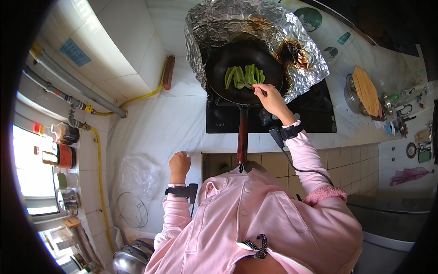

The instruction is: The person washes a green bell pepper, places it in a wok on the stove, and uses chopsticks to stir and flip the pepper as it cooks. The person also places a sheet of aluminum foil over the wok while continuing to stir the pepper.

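Observation:
Long green pepper pieces (244,75) lie side by side in a dark frying pan (219,58) on the black glass cooktop (224,125). Over the pan's near right part, my right hand (269,97) grips a thin metal utensil (247,84), perhaps a fork or tongs. Its tip touches the pieces or sits just above them. The pan's red-brown handle (243,137) points towards my body, with neither hand on it. My left hand (179,162) rests in a loose fist at the counter's front edge, and nothing shows in it.
Crumpled foil (219,20) with scorched patches shields the pan's back and right. Left on the counter (154,120) are a clear plastic bag (138,174) and a wire rack (132,209). At right, a wooden board (366,90) leans on a metal bowl (352,96). Jars (65,156) line the windowsill.

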### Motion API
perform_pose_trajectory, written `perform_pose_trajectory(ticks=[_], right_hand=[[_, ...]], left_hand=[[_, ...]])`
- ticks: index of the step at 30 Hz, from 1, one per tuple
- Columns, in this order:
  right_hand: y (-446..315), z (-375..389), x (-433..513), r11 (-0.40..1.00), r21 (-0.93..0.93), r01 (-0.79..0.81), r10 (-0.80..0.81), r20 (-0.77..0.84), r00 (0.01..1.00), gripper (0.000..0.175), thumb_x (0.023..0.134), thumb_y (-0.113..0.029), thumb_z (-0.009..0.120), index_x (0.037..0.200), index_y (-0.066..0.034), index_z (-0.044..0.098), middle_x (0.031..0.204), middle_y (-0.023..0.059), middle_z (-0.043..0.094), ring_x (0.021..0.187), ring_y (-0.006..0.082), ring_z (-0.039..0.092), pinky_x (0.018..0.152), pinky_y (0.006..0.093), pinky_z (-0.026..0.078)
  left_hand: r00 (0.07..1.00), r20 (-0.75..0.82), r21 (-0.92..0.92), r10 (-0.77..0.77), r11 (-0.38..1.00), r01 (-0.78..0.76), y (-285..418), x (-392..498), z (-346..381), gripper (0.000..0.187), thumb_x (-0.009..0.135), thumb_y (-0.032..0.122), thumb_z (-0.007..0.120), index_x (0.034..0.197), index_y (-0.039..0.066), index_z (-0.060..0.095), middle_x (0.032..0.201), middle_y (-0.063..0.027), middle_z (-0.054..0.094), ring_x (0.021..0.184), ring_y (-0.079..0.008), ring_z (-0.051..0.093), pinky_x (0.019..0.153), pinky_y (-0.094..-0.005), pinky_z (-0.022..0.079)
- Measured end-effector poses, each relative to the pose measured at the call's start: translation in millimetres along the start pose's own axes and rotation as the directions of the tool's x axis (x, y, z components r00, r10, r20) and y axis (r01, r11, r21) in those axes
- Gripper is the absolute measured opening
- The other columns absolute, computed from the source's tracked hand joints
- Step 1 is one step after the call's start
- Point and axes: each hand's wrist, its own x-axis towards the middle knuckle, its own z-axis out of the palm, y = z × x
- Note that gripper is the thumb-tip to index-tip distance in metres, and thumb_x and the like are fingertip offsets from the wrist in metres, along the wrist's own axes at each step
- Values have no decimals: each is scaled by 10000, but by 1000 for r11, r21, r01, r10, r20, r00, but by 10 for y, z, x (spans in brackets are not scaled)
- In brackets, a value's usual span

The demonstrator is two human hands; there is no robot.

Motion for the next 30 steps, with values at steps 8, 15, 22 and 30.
perform_pose_trajectory(ticks=[8, 15, 22, 30], right_hand=[[-33, -48, -59, 998, 49, -44, 50, -120, 991, 232, 947, -197, 601, 1058, -21, 703, 922, 151, 712, 899, 325, 624, 812, 392, 498], [1, -152, -130, 990, -134, -39, 13, -193, 981, 195, 930, -186, 610, 1014, -41, 710, 880, 123, 711, 869, 327, 625, 775, 403, 517], [-58, -110, -130, 990, -131, -53, 34, -144, 989, 176, 919, -160, 612, 1009, -42, 705, 921, 145, 714, 887, 342, 626, 790, 415, 513], [3, -91, -125, 997, -61, -42, 34, -126, 991, 205, 931, -185, 611, 1043, -45, 709, 929, 148, 712, 883, 336, 629, 795, 400, 515]], left_hand=[[999, 29, 9, -28, 1000, 28, -23, 16, 23, 187, 793, 252, 717, 843, 73, 707, 851, -170, 708, 811, -372, 683, 698, -465, 556], [997, 48, 33, -54, 998, 53, -7, 35, 40, 198, 797, 264, 723, 875, 82, 721, 859, -171, 712, 822, -374, 683, 711, -465, 553], [998, 53, 26, -44, 999, 43, -4, 28, 21, 204, 798, 268, 724, 875, 79, 721, 860, -172, 712, 824, -377, 683, 712, -467, 553], [998, 42, 19, -46, 999, 45, -9, 23, 29, 202, 799, 271, 720, 868, 81, 716, 859, -170, 711, 824, -374, 682, 713, -468, 552]])
